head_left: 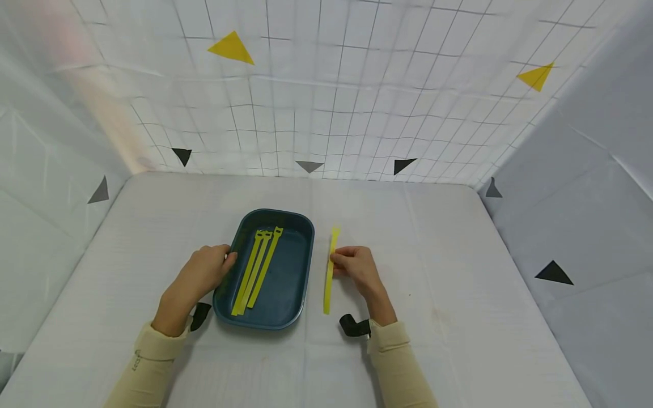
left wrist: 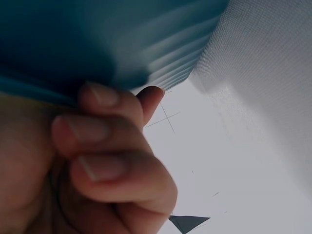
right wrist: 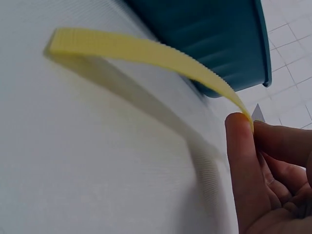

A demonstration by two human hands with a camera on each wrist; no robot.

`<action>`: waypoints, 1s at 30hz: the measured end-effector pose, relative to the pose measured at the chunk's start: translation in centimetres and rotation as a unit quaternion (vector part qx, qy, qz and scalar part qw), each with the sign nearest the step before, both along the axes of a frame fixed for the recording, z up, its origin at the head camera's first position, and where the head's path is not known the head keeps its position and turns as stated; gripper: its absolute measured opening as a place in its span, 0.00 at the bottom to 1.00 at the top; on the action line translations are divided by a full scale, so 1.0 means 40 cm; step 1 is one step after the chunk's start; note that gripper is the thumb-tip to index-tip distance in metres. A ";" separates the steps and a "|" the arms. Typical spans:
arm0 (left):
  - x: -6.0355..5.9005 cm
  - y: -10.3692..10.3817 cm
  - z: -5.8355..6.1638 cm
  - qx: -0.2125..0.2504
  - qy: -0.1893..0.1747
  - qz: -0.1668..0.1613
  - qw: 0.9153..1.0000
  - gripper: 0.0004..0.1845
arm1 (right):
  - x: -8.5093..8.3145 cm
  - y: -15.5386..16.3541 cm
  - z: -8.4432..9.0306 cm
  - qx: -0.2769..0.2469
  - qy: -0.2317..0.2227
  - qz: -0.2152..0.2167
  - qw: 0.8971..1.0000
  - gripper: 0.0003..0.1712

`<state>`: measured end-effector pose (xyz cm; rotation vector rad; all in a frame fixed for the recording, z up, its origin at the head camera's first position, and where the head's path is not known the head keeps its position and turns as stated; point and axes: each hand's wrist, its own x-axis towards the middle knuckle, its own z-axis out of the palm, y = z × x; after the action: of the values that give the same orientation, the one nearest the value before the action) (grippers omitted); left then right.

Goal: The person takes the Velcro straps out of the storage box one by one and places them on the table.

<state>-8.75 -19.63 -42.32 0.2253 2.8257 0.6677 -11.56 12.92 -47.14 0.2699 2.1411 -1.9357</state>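
Observation:
A dark teal rectangular tray (head_left: 285, 283) stands on the white table, with several yellow hook-and-loop cable ties (head_left: 264, 266) lying lengthwise in its left half. My left hand (head_left: 206, 269) grips the tray's left rim, fingers curled beneath it in the left wrist view. To the right of the tray, my right hand (head_left: 357, 266) pinches another yellow cable tie (head_left: 327, 292) near its middle between thumb and finger. In the right wrist view that cable tie (right wrist: 122, 46) bends in an arc, its free end low over or touching the table; I cannot tell which.
The white-covered table (head_left: 449, 340) extends around the tray. A gridded white sheet (head_left: 306, 102) with yellow and dark triangles hangs behind, and plain sheets (head_left: 571, 215) close off both sides. Black wrist-camera mounts (head_left: 353, 326) sit at the cuffs.

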 end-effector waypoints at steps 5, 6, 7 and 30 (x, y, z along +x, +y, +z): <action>0.000 0.003 0.000 0.004 -0.002 0.000 1.000 0.13 | 0.005 -0.002 -0.006 0.018 -0.001 0.006 1.000 0.07; 0.000 0.004 0.000 0.005 -0.003 -0.001 1.000 0.13 | 0.006 -0.002 -0.007 0.023 0.000 0.007 1.000 0.07; 0.001 0.004 0.000 0.006 -0.003 -0.001 1.000 0.13 | 0.007 -0.002 -0.008 0.030 0.003 0.011 1.000 0.07; -0.001 -0.001 -0.010 0.003 0.011 -0.006 1.000 0.12 | -0.002 -0.018 -0.025 0.237 0.030 0.041 0.970 0.09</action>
<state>-8.78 -19.68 -42.70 0.2508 2.8422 0.6750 -11.63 12.20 -48.15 0.2029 2.5883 -1.3800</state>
